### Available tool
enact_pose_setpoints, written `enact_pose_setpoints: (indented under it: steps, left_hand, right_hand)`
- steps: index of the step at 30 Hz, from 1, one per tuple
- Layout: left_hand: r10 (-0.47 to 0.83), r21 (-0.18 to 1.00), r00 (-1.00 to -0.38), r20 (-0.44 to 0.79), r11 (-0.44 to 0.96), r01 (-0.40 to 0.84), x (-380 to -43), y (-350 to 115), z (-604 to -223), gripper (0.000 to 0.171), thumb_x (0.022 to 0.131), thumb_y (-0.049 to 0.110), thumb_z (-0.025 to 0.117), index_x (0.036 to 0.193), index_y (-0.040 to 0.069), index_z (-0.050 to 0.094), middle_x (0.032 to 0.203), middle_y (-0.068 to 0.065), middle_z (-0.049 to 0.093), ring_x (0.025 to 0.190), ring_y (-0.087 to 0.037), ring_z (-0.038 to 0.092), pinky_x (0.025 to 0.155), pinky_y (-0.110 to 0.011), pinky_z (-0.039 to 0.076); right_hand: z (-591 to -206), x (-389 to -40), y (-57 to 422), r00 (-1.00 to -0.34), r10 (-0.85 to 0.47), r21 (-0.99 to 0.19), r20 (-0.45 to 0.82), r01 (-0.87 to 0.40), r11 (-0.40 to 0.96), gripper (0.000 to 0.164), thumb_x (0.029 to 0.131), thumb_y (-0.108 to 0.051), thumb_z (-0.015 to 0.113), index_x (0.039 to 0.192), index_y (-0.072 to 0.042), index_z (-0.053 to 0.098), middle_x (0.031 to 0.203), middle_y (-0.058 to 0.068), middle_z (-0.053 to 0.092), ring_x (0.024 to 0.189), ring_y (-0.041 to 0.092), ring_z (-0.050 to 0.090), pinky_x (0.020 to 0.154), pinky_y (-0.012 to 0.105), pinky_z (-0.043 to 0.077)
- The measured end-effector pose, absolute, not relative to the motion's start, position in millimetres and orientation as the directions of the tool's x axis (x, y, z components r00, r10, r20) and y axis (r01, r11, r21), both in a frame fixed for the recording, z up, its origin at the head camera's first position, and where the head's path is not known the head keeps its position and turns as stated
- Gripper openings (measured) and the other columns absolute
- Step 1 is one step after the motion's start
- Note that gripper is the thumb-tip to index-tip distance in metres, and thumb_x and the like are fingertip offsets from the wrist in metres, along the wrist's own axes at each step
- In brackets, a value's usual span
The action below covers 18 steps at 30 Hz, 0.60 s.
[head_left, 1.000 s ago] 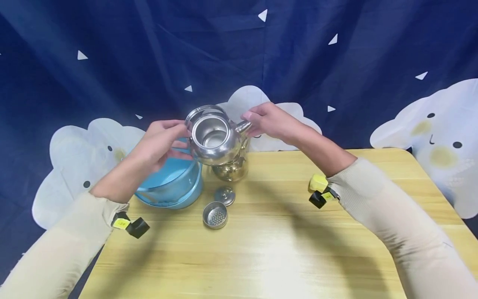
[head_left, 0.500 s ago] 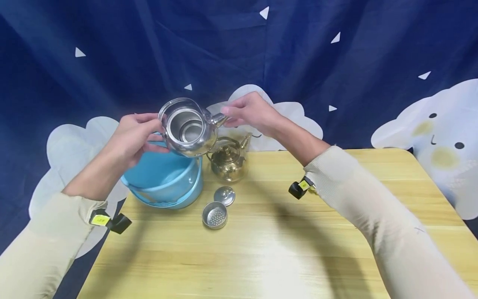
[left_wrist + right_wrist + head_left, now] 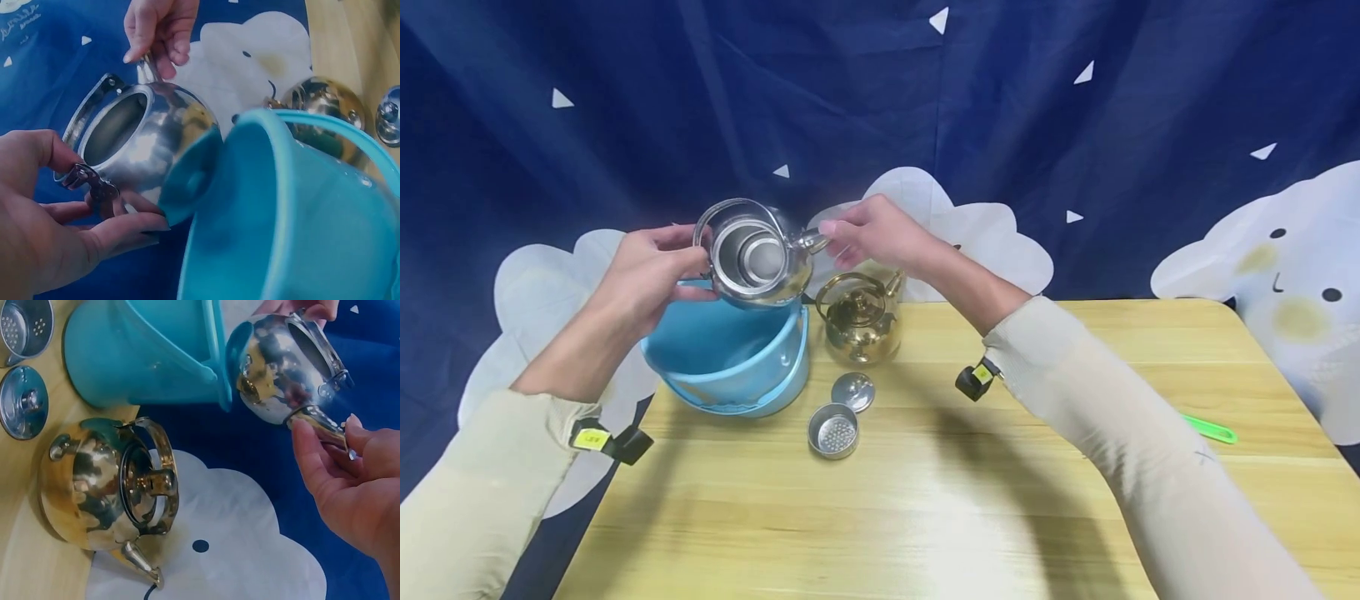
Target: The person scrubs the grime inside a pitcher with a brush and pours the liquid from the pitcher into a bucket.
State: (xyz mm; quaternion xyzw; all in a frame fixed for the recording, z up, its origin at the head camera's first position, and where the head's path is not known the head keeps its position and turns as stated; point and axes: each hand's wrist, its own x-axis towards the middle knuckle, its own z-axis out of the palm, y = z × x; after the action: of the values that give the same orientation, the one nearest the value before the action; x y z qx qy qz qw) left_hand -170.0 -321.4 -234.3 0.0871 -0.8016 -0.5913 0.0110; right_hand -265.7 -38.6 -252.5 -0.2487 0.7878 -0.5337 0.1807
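A lidless silver kettle [image 3: 796, 271] is held in the air above the light-blue bucket [image 3: 748, 375], its round mouth tilted towards me. My left hand [image 3: 643, 279] grips the side of the kettle where the bail handle joins, fingers and thumb about that joint in the left wrist view. The kettle's spout [image 3: 322, 425] is pinched between thumb and fingers of my right hand [image 3: 359, 481]. Inside the kettle I see bare metal rings. A gold teapot [image 3: 861, 325] with its lid on stands upright on the table, right of the bucket.
In front of the gold teapot lie a silver lid [image 3: 854, 390] and a perforated strainer cup [image 3: 833, 433], close together. A green handle [image 3: 1210, 429] shows beyond my right sleeve on the wooden table [image 3: 850, 525]. A dark blue curtain [image 3: 850, 100] hangs behind.
Both hands have carried the silver kettle left, from in front of the gold teapot to above the bucket. The gold teapot is now uncovered, and the green handle has come into view.
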Motion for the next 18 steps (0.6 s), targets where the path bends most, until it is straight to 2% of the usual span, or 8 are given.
enact_pose_setpoints:
  steps: [5, 10, 13, 15, 18]
  left_hand:
    - [-0.106, 0.971, -0.989, -0.104, 0.205, -0.124, -170.2, -330.3, -244.1, 0.068, 0.094, -0.004, 0.054, 0.158, -0.002, 0.032, 0.132, -0.002, 0.05, 0.106, -0.012, 0.067, 0.073, -0.033, 0.065]
    - [-0.074, 0.974, -0.99, -0.12, 0.183, -0.132, -169.3, -336.9, -251.2, 0.074, 0.095, -0.007, 0.054, 0.163, 0.004, 0.026, 0.147, -0.008, 0.043, 0.122, -0.017, 0.057, 0.077, -0.03, 0.065]
    - [-0.06, 0.972, -0.989, -0.134, 0.188, -0.143, -168.4, -340.2, -252.7, 0.077, 0.095, -0.008, 0.056, 0.164, 0.007, 0.025, 0.162, -0.013, 0.032, 0.123, -0.017, 0.056, 0.079, -0.028, 0.064]
    - [-0.049, 0.972, -0.989, -0.139, 0.186, -0.146, -167.3, -342.0, -253.4, 0.08, 0.093, -0.01, 0.057, 0.164, 0.008, 0.024, 0.169, -0.013, 0.024, 0.119, -0.014, 0.06, 0.08, -0.027, 0.064]
    - [-0.041, 0.968, -0.989, -0.139, 0.207, -0.144, -164.1, -345.9, -253.6, 0.083, 0.091, -0.012, 0.058, 0.165, 0.008, 0.023, 0.173, -0.014, 0.02, 0.11, -0.008, 0.066, 0.081, -0.025, 0.063]
  right_hand:
    - [-256.2, -263.3, -46.3, -0.808, -0.589, -0.93, 0.033, -0.24, 0.278, 0.03, 0.104, -0.025, 0.064, 0.119, -0.001, 0.075, 0.106, 0.02, 0.077, 0.088, 0.028, 0.077, 0.084, 0.031, 0.064]
    - [-261.6, -261.1, -51.5, -0.792, -0.602, -0.921, 0.1, -0.302, 0.244, 0.028, 0.104, -0.021, 0.063, 0.116, 0.001, 0.074, 0.102, 0.022, 0.076, 0.09, 0.033, 0.076, 0.084, 0.034, 0.064]
    - [-264.6, -261.5, -51.7, -0.778, -0.616, -0.911, 0.127, -0.337, 0.238, 0.026, 0.104, -0.019, 0.062, 0.115, 0.001, 0.074, 0.102, 0.022, 0.076, 0.09, 0.032, 0.076, 0.085, 0.034, 0.064]
    - [-266.2, -262.1, -51.4, -0.769, -0.626, -0.906, 0.131, -0.349, 0.239, 0.025, 0.104, -0.017, 0.062, 0.117, 0.002, 0.073, 0.103, 0.021, 0.076, 0.09, 0.03, 0.077, 0.085, 0.033, 0.064]
    - [-268.0, -263.4, -53.1, -0.755, -0.643, -0.899, 0.127, -0.361, 0.246, 0.029, 0.104, -0.017, 0.062, 0.123, 0.002, 0.071, 0.104, 0.02, 0.077, 0.092, 0.029, 0.078, 0.087, 0.033, 0.063]
